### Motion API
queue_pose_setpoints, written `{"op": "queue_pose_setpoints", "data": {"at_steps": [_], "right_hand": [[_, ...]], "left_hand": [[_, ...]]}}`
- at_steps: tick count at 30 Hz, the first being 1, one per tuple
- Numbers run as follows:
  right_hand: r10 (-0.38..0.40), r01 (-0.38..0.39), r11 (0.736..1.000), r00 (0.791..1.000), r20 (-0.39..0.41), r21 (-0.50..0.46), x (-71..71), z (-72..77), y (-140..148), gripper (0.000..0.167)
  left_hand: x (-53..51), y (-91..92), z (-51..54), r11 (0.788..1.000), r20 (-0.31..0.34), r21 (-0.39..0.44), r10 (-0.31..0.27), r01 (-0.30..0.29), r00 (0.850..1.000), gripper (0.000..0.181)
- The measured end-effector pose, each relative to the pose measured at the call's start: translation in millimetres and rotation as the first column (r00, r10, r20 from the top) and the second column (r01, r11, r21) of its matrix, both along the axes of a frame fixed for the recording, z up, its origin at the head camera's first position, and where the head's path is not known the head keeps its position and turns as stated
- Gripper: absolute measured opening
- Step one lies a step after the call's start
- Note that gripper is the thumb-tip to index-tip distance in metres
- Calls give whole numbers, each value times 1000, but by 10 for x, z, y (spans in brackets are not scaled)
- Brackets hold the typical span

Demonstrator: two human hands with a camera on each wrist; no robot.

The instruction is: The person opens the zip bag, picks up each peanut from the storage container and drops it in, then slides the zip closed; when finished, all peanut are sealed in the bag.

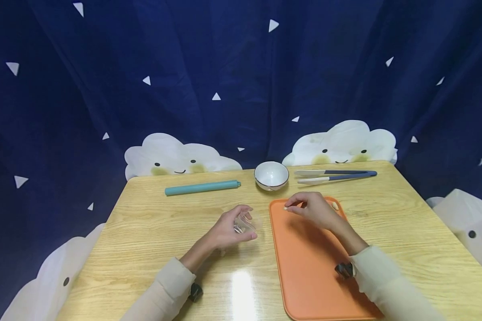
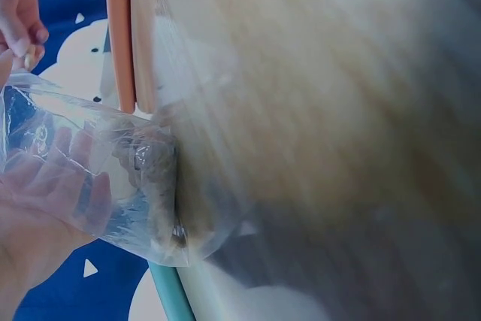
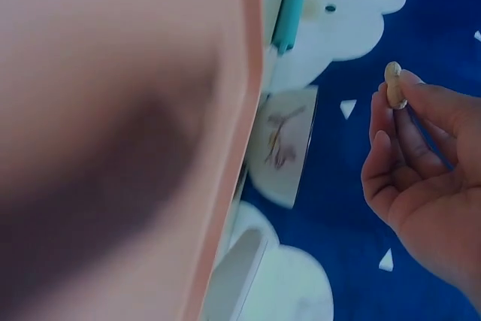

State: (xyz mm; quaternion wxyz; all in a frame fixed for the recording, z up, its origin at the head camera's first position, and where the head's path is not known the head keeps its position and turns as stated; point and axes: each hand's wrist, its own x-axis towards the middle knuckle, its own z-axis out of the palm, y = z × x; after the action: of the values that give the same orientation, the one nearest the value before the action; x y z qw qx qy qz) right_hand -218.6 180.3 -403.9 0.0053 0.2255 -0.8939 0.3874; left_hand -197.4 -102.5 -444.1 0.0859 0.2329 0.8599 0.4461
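Note:
My right hand (image 1: pixel 316 210) is above the far end of an orange tray-like board (image 1: pixel 309 281). Between its thumb and fingertips it pinches a peanut (image 3: pixel 394 86) in its shell, seen upright in the right wrist view. A second pale piece (image 1: pixel 335 205), which looks like a peanut, lies in the board's far right corner. Left of the board, my left hand (image 1: pixel 223 230) holds a clear plastic bag (image 2: pixel 139 178), its fingers curved around it. Something brownish sits in the bottom of the bag, too blurred to name.
Past the board stands a white bowl (image 1: pixel 271 174) with a dark rim. Tongs (image 1: pixel 337 177) with blue handles and pale tips lie at the back right. At the back left is a teal rod (image 1: pixel 202 187). A blue curtain (image 1: pixel 225 58) hangs behind the wooden table (image 1: pixel 156 227).

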Motion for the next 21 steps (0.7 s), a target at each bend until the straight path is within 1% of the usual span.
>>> {"op": "queue_pose_setpoints", "data": {"at_steps": [4,10,17,21], "right_hand": [[44,-43,998,999,16,-38,27,24,-205,4],[84,-83,995,996,18,-55,60,21,-465,4],[108,-107,990,994,10,-87,87,-48,-671,5],[145,-141,984,989,35,-107,94,-83,-742,7]], "left_hand": [[-1,1,3,1000,-4,-7,-2,2,1000,72],[-4,7,5,1000,-1,-18,5,-5,1000,71],[-1,11,8,1000,18,-20,17,-16,1000,69],[-1,5,6,999,12,-26,26,-26,1000,72]]}}
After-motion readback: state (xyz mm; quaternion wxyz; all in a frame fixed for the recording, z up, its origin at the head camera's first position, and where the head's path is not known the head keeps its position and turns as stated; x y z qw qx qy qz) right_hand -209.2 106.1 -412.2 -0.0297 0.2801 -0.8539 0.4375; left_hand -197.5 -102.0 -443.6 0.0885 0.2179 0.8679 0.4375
